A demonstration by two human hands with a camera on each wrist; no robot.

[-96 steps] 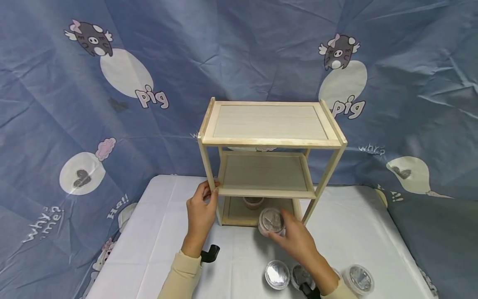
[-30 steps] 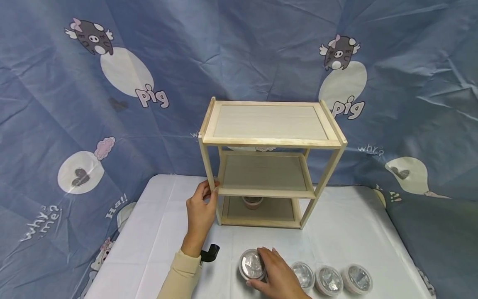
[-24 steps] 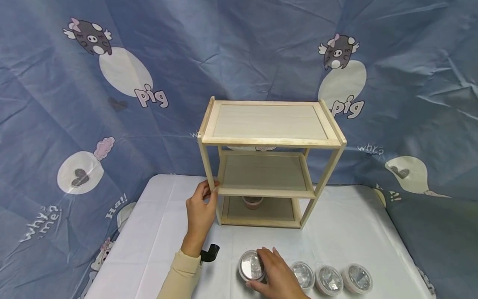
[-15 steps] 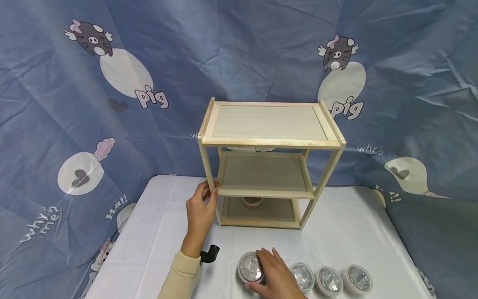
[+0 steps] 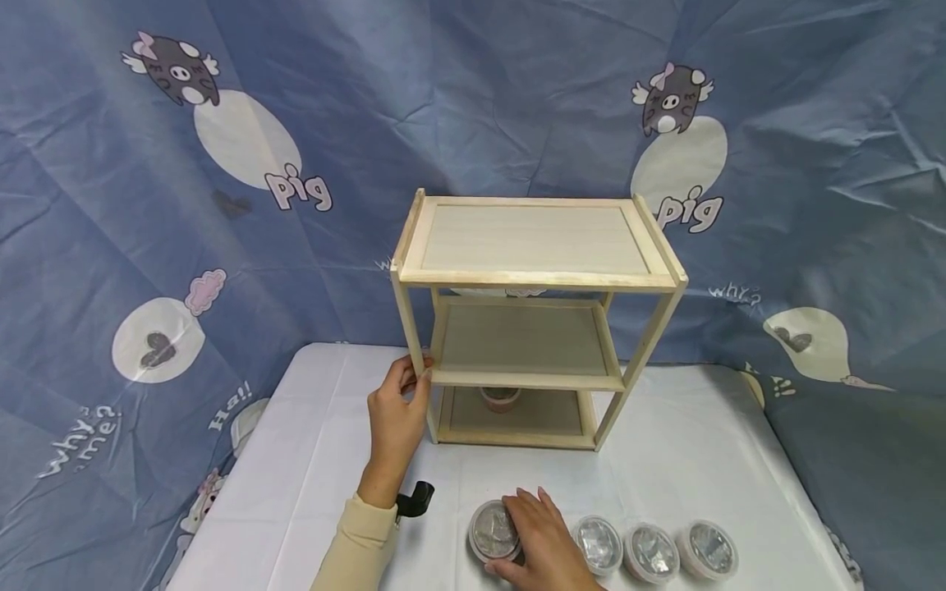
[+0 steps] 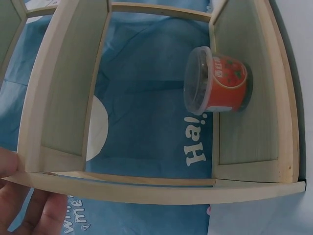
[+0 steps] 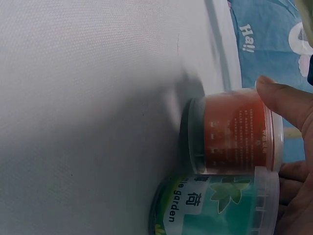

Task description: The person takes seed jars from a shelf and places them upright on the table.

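My left hand (image 5: 399,414) holds the left front post of a three-tier wooden shelf (image 5: 517,383) near the middle tier. In the left wrist view, the thumb lies on one side of that post and fingers on the other. My right hand (image 5: 548,546) grips a round lidded tub (image 5: 493,532) at the table's front. The right wrist view shows this tub's orange label (image 7: 232,132), with the thumb at its lid's rim. Beside it stands a green-labelled tub (image 7: 220,205), which my hand hides in the head view. Another tub with a red-orange label (image 6: 229,83) stands on the bottom tier.
To the right of my right hand, three more lidded tubs (image 5: 599,545) stand in a row. White cloth covers the table (image 5: 318,468). A blue printed curtain (image 5: 332,123) hangs behind the shelf and along both sides.
My right hand has brought the tub from the front of the bottom tier to the table's front, then slightly left. My left hand has stayed on the post.
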